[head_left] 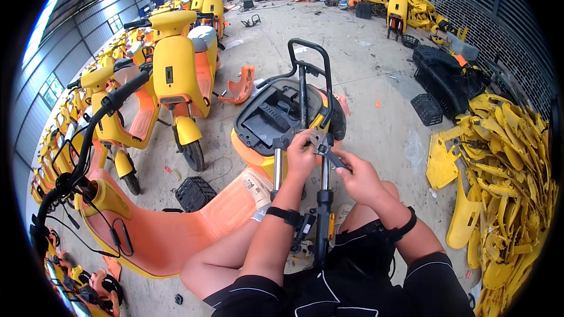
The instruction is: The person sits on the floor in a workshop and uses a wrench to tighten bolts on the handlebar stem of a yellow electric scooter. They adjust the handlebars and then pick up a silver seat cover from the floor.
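A motor scooter's front fork (323, 202) stands between my legs, its two chrome tubes upright and joined by a dark crown, with a black steering stem rising from it. My left hand (301, 154) is closed around the crown, between the two tubes. In my right hand (358, 177) is a dark wrench (333, 157), its head against the crown near the right tube. Exactly what the jaws grip is partly hidden by my fingers. Just beyond my hands lies the scooter's open black seat compartment (267, 114) with a black tubular rack (311, 41).
The orange and yellow scooter body (176, 229) with black handlebars (88, 135) lies close on my left. Yellow scooters (176, 70) stand in rows beyond it. On the right are a heap of yellow panels (511, 188) and black baskets (437, 79). Another black basket (195, 194) sits nearby.
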`<state>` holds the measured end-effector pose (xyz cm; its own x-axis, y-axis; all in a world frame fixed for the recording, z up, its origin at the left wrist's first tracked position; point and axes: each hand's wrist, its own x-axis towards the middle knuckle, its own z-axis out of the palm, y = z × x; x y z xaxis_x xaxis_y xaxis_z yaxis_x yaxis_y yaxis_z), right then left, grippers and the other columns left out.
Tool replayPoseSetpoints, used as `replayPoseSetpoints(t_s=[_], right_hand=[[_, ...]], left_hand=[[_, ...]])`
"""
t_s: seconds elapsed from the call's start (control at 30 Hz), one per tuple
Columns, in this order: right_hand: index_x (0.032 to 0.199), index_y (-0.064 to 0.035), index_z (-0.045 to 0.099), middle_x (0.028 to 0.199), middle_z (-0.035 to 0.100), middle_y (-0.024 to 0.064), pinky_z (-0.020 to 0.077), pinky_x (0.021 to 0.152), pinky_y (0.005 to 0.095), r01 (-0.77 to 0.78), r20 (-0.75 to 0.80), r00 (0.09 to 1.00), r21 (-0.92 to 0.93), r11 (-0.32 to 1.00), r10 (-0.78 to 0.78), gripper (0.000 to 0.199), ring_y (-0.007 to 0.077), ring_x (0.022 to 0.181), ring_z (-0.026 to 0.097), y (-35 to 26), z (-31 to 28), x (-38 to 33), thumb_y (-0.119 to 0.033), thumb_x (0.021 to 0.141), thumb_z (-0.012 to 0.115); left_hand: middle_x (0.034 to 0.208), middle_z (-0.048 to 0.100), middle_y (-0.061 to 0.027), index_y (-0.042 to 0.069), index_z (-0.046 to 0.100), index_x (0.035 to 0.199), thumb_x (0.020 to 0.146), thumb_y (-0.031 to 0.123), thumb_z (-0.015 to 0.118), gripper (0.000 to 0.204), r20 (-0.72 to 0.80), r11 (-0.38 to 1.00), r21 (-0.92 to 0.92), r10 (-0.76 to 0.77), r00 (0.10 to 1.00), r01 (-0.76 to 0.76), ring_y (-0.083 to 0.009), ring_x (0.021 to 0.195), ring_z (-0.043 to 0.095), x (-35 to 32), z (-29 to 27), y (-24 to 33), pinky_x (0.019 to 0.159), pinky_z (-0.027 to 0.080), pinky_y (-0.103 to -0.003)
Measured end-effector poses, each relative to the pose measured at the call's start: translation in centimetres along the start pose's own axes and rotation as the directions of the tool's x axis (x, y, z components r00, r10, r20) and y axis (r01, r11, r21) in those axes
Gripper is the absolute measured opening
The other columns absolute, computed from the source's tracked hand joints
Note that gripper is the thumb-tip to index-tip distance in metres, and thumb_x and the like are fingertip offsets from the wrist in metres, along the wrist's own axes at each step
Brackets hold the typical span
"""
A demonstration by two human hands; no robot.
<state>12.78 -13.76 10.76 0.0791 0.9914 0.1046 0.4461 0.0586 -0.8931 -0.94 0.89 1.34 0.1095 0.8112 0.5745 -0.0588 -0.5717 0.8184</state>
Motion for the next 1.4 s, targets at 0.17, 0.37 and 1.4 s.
replayPoseSetpoints(t_s=[0.17, 0.37, 1.4], right_hand=[[0.134, -0.001, 0.057, 0.119, 0.069, 0.0235, 0.052, 0.094, 0.0415, -0.004, -0.064, 0.998, 0.025, 1.0, 0.005, 0.041, 0.0388, 0.11, 0.068, 0.6, 1.0, -0.4, -0.006, 0.094, 0.061], [0.134, -0.0019, 0.056, 0.113, 0.069, 0.0241, 0.0525, 0.089, 0.0459, 0.097, -0.111, 0.985, -0.289, 0.952, -0.133, 0.042, 0.0427, 0.104, 0.066, 0.0, 1.6, -0.3, -0.017, 0.095, 0.062], [0.134, 0.0009, 0.055, 0.114, 0.07, 0.0248, 0.0512, 0.093, 0.0452, -0.112, 0.022, 0.994, 0.055, 0.992, 0.111, 0.039, 0.0409, 0.109, 0.067, -2.2, -0.9, 0.5, -0.01, 0.097, 0.057]], left_hand=[[0.114, 0.071, -0.0115, -0.003, 0.071, 0.101, 0.084, -0.01, 0.063, 0.019, 0.022, 0.998, -0.027, -0.058, 0.998, 0.059, -0.0206, 0.105, 0.066, 0.0, -0.1, 0.3, 0.094, 0.05, -0.031], [0.114, 0.072, -0.0111, -0.003, 0.072, 0.103, 0.085, -0.01, 0.062, 0.022, -0.016, 0.998, -0.021, -0.052, 0.999, 0.051, -0.02, 0.106, 0.066, -0.1, 0.0, 0.1, 0.094, 0.05, -0.031], [0.115, 0.071, -0.0106, -0.003, 0.072, 0.103, 0.085, -0.011, 0.063, 0.022, -0.016, 0.997, -0.063, -0.046, 0.999, 0.045, -0.0195, 0.105, 0.067, 0.0, 0.3, -0.9, 0.093, 0.051, -0.031]])
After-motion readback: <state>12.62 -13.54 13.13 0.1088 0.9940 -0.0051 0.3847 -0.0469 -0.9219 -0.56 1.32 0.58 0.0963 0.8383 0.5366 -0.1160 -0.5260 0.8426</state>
